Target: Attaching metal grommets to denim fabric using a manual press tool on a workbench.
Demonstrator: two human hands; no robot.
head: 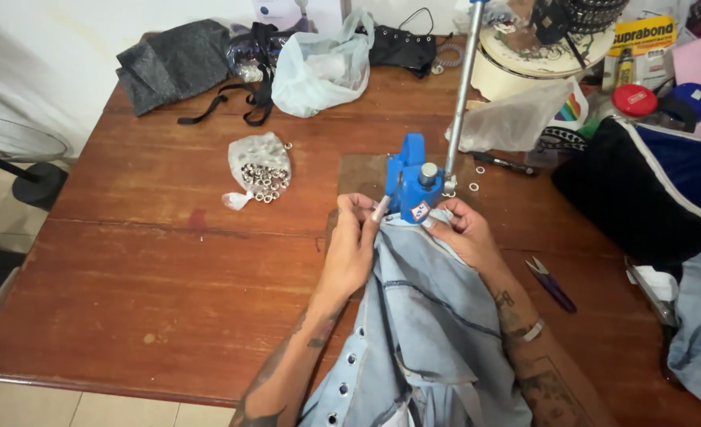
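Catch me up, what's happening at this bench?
A person is holding the edge of a light blue denim garment up to a blue hand press with a long metal lever, on a brown wooden table. The left hand and right hand pinch the fabric on either side of the press. A clear bag of silver eyelets lies to the left; eyelets already line the garment's edge.

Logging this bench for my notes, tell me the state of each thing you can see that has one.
Denim: pinched by both hands, edge under press.
Press: lever up.
Eyelet bag: open, eyelets spilling.
White bag: crumpled.
Snips: lying, shut.
Left hand: gripping.
Right hand: gripping.
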